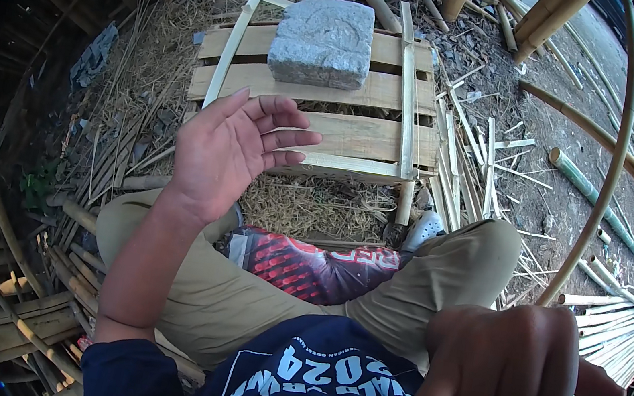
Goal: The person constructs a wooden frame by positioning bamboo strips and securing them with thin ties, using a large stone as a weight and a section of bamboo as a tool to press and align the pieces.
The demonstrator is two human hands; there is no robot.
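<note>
My left hand [239, 146] is raised over my lap with its palm turned inward. Its fingers are apart and loosely bent, and it holds nothing. Close to the camera at the lower right is my right hand [511, 371], its back up and most fingers curled under. Whatever those fingers might hold is hidden. Beyond the left hand stands a low slatted wooden bench [302, 127]. A rough grey stone block [323, 41] rests on its far slats. Split bamboo strips [406, 97] lie along the bench's sides and near edge.
My bent legs [452, 274] flank a red and black printed cloth [315, 267]. Straw and shavings [316, 206] cover the ground before the bench. A curved bamboo pole [618, 159] rises at right, near a green bamboo pole [601, 197] and piled split strips [613, 337]. Bamboo pieces [72, 269] lie left.
</note>
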